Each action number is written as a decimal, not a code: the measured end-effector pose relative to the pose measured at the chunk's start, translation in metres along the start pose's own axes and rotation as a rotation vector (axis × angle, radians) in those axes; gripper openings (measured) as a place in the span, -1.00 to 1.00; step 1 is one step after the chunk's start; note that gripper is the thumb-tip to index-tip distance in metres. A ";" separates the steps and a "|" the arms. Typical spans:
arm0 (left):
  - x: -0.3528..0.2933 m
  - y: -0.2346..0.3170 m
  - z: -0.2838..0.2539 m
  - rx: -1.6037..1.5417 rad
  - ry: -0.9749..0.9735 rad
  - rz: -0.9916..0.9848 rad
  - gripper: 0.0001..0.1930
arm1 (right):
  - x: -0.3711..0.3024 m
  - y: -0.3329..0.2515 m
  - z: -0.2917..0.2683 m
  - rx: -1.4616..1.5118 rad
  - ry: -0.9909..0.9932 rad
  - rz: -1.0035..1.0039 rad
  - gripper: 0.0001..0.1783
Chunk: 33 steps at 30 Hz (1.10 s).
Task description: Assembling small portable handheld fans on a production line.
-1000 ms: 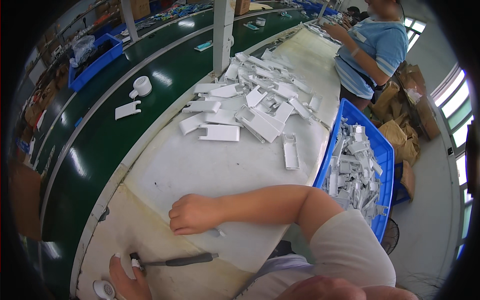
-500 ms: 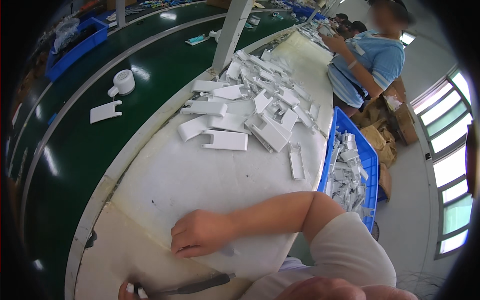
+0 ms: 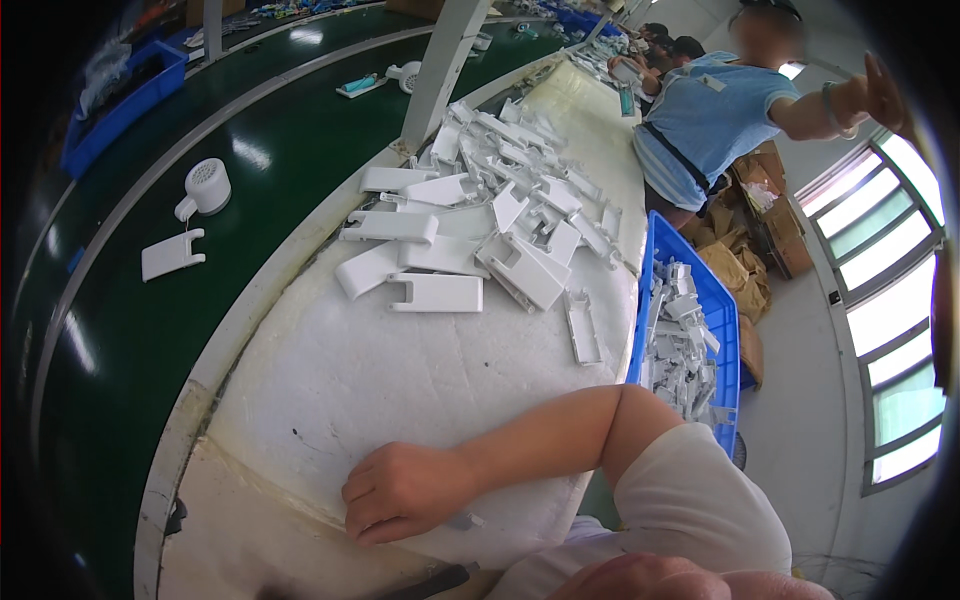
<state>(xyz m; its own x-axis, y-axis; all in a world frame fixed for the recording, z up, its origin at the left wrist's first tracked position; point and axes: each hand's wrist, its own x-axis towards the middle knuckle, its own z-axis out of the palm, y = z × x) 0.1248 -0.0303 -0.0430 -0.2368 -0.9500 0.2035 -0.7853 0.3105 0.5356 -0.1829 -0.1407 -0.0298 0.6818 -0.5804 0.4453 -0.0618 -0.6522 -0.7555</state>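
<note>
The right hand lay loosely curled on the white desk, grasping nothing, the left hand out of view, and the pile of white plastic parts sat well beyond it, where a careless sweep could knock pieces onto the green belt.

Short white sleeve, bare forearm, bare hands
</note>
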 end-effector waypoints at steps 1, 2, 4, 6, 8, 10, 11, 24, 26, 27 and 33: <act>0.001 0.000 0.000 -0.027 -0.017 -0.017 -0.54 | 0.000 -0.001 0.000 -0.007 0.002 -0.003 -0.88; 0.002 0.000 0.001 -0.053 -0.033 -0.033 -0.54 | -0.001 -0.001 -0.001 -0.012 0.005 -0.006 -0.88; 0.002 0.001 0.000 -0.100 -0.065 -0.070 -0.52 | -0.001 -0.001 -0.001 -0.001 -0.005 0.017 -0.87; -0.001 0.002 -0.001 -0.135 -0.094 -0.124 -0.51 | 0.001 0.000 0.001 0.030 -0.008 0.026 -0.87; -0.015 0.005 -0.008 -0.147 -0.111 -0.233 -0.49 | 0.008 0.002 0.008 0.067 -0.034 0.040 -0.88; -0.024 0.013 0.011 -0.363 0.354 -0.037 -0.71 | 0.011 0.001 0.005 0.085 -0.061 0.051 -0.91; -0.019 0.015 0.005 -0.093 0.331 0.003 -0.71 | 0.010 0.000 0.000 0.113 -0.077 0.058 -0.92; 0.006 0.039 -0.002 -0.112 0.519 -0.003 -0.76 | 0.166 0.056 -0.032 -0.639 -0.025 -0.086 -0.58; 0.009 0.037 -0.002 -0.145 0.523 -0.008 -0.75 | 0.204 0.100 -0.037 -0.859 0.106 -0.083 -0.48; 0.007 0.035 -0.003 -0.180 0.523 -0.033 -0.74 | 0.219 0.114 -0.036 -0.920 0.063 0.043 -0.40; -0.007 0.029 0.008 -0.179 0.602 0.012 -0.73 | 0.241 0.143 -0.037 -1.037 -0.046 0.318 -0.37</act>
<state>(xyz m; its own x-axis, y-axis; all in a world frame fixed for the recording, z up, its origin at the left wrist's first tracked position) 0.0995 -0.0148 -0.0352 0.1592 -0.7774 0.6086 -0.6646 0.3715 0.6483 -0.0547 -0.3917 -0.0122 0.5514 -0.7907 0.2661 -0.8114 -0.5824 -0.0493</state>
